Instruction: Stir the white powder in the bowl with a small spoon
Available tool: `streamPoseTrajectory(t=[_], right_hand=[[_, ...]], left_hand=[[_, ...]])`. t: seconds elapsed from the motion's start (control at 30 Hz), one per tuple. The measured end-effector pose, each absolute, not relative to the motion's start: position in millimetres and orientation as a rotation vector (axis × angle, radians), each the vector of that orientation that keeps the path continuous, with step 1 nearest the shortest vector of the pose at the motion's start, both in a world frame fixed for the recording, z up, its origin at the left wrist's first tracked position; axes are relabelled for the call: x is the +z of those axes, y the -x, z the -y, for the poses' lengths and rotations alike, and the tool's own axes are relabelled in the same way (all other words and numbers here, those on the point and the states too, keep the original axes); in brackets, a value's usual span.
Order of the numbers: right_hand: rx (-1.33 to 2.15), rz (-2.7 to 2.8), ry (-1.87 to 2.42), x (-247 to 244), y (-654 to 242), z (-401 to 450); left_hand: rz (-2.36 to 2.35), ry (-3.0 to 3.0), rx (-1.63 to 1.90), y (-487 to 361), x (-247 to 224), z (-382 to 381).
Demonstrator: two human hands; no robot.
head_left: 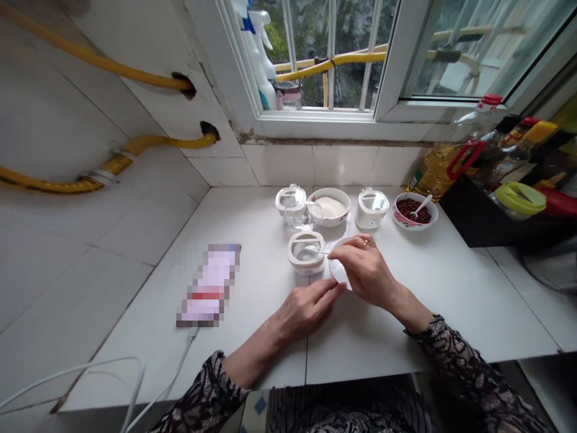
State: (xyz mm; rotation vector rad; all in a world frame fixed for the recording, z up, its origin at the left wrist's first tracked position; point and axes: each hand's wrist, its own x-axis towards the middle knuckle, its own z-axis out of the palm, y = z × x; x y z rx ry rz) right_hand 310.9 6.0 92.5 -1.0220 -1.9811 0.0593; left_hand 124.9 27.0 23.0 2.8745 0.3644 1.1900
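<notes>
And here's the right hand (363, 270), thumb and fingers pinching the handle of a small white spoon (319, 251), its tip at the mouth of the front jar (306, 263); whether it dips inside or hangs just over, I can't tell. That jar stands mid-desk, between the back and front edges, and a clear lid (303, 218) looks to be tipped open towards the back edge.

Just beside, half hidden under the right hand, sits a small bowl (332, 273) with something white in it. The left hand (306, 307) comes in from the front edge, fingers close together, tips at the bowl's rim; whether they truly grip it, I can't tell.

Now, the risks! Catch the spoon on the jar's rim and white stuff could scatter across the desk (265, 337). A sharp tilt on the short trip to the bowl would do likewise. If those left fingers press down on the rim, the bowl could tip.

Tight quarters behind, too: that lid reaches in front of a bowl of white grains (329, 207) near the back edge, so a shove to the jar could knock the two together.
</notes>
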Motion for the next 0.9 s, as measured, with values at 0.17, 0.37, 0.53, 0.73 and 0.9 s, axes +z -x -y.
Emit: streamPoseTrajectory(t=[0.17, 0.37, 0.53, 0.73, 0.9], right_hand=[[0.014, 1.855, 1.008, 101, -324, -3], [-0.009, 1.697, 1.164, 98, -345, -2], [0.075, 1.807, 1.250, 86, -341, -7], [0.451, 1.458, 1.422, 83, -339, -9], [0.663, 1.239, 1.379, 86, -342, -11]], left_hand=[[-0.333, -2.860, 1.174, -126, 25, -27], [-0.325, -2.827, 1.122, -124, 25, -25], [-0.351, -2.836, 1.098, -123, 26, -25], [-0.367, -2.819, 1.152, -124, 28, -24], [-0.488, -2.759, 1.179, -126, 27, -21]])
